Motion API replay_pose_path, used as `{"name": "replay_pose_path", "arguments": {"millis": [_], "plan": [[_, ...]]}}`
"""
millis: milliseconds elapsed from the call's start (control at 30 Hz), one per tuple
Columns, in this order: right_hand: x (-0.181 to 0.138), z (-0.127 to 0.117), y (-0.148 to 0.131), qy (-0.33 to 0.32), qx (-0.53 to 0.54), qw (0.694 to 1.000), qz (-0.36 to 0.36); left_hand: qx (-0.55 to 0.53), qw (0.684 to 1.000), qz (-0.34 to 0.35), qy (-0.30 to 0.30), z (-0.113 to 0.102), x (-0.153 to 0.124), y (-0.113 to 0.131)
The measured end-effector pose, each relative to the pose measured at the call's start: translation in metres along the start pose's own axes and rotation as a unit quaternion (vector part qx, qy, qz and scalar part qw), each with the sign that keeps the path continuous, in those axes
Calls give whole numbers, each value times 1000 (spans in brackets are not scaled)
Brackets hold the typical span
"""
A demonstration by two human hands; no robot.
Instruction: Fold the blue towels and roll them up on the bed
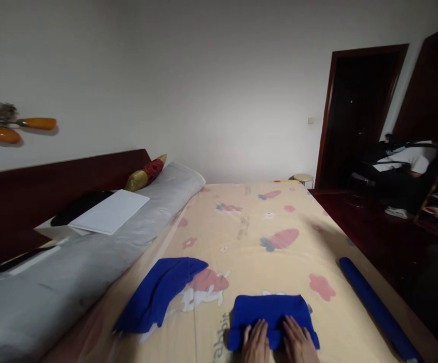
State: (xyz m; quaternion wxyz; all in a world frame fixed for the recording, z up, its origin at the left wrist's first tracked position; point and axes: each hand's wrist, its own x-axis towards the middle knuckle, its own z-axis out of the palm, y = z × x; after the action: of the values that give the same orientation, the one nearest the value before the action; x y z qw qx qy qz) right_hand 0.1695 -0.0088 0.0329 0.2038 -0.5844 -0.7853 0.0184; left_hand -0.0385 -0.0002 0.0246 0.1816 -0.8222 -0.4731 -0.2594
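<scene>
A blue cloth (270,307) lies on the bed near its front, its near edge turned over into a roll. My left hand (257,340) rests flat on the left part of that roll, fingers stretched forward. On the right part lies my right hand (297,340), also flat with its fingers extended. Another blue cloth (158,292) is spread loosely and creased to the left. To the right, a long, tightly rolled blue cloth (378,307) lies along the bed's edge.
The bed (241,232) has a patterned cream sheet. Along its left side run a grey pillow (101,262), a white box-like object (110,212) and a red-gold cushion (147,171). A stool (303,177) stands beyond. A person (408,159) is at the far right.
</scene>
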Motion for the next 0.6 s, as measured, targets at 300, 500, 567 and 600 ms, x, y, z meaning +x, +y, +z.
{"name": "replay_pose_path", "arguments": {"millis": [300,500,567,600], "plan": [[-5,1,44,42,-68,996,-50,-18,970,-143,-194,-40,0,-50],[-20,-14,62,80,-104,991,-23,67,974,-175,-126,-61,-13,-66],[-18,-21,55,89,-83,992,-16,64,987,-119,-83,-59,-12,-56],[-18,-24,53,91,-67,993,-22,55,993,-88,-61,-59,-11,-52]]}}
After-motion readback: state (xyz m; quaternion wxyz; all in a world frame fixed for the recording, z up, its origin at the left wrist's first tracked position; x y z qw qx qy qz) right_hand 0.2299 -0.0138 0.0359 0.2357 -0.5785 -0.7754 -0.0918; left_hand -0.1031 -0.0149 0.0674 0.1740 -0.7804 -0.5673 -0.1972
